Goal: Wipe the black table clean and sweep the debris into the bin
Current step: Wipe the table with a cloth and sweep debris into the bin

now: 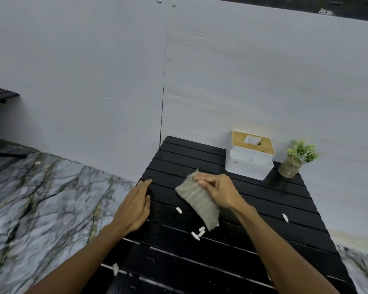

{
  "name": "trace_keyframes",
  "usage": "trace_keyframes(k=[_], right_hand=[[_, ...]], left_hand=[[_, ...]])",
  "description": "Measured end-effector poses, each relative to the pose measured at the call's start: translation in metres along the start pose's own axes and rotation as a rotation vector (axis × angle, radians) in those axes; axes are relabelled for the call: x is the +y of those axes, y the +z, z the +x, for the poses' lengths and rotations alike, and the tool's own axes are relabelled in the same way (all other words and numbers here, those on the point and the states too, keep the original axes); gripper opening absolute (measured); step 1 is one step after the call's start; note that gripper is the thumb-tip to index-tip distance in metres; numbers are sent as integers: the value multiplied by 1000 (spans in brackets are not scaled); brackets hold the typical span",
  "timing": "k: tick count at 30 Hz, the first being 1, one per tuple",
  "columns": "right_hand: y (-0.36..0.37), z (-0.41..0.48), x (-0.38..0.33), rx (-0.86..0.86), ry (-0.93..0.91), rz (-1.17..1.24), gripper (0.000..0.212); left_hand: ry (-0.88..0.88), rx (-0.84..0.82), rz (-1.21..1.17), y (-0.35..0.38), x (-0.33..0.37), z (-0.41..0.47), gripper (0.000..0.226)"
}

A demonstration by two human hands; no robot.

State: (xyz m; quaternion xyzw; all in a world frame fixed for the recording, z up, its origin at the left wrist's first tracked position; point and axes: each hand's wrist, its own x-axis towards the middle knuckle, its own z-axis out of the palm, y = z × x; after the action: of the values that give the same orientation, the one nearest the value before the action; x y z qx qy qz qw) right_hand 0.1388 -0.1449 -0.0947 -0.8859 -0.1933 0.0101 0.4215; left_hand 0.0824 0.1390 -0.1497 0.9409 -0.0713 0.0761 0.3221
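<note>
A black slatted table [263, 211] stands against the white wall. My right hand [218, 190] grips a grey-green cloth [197, 200] that lies on the middle of the table. My left hand [134, 205] rests flat on the table's left edge, fingers together, holding nothing. Small white scraps of debris lie on the slats: a cluster [198, 232] just below the cloth, one scrap [179, 210] to its left, one [285, 217] near the right edge and one [115, 268] at the near left edge. No bin is in view.
A white tissue box with a wooden lid [251, 154] stands at the table's far side by the wall. A small potted green plant [295, 160] sits to its right. Marble-patterned floor [40, 198] lies left of the table. A dark piece of furniture [0, 96] shows at far left.
</note>
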Motion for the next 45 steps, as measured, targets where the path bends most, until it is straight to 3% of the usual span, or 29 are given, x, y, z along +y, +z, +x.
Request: trace_keyframes(k=[2, 7, 10, 17, 20, 22, 27, 30, 34, 37, 39, 42, 45], right_hand=[[-7, 7, 8, -6, 63, -71, 29], [19, -2, 21, -214, 184, -402, 79], [32, -11, 24, -170, 130, -474, 70], [36, -39, 18, -137, -9, -110, 37], [7, -55, 22, 45, 68, 26, 33], [-14, -59, 36, 169, 142, -37, 36], [-6, -68, 63, 18, 277, -509, 68], [6, -73, 55, 62, 186, -447, 54], [11, -88, 39, -8, 80, -221, 42], [-11, -106, 33, 174, 86, -1, 37], [-44, -118, 43, 383, 224, 46, 39], [-98, -137, 75, 585, 465, -120, 44], [-126, -152, 121, 619, 573, -274, 35]], left_hand=[[3, 1, 3, 0, 1, 0, 48], [24, 15, 35, 0, 4, 0, 46], [34, 10, 69, 1, 6, -1, 46], [66, -29, 156, 9, 2, -4, 56], [66, -50, 182, 10, 1, -6, 62], [68, -51, 197, 10, 0, -8, 68], [56, -54, 216, 10, 4, -10, 78], [50, -58, 215, 10, 5, -10, 78], [55, -61, 229, 11, 4, -10, 77], [61, -56, 230, 11, 2, -9, 76], [62, -53, 231, 11, 2, -9, 76], [66, -48, 234, 12, 2, -9, 76], [64, -42, 237, 12, 2, -9, 73]])
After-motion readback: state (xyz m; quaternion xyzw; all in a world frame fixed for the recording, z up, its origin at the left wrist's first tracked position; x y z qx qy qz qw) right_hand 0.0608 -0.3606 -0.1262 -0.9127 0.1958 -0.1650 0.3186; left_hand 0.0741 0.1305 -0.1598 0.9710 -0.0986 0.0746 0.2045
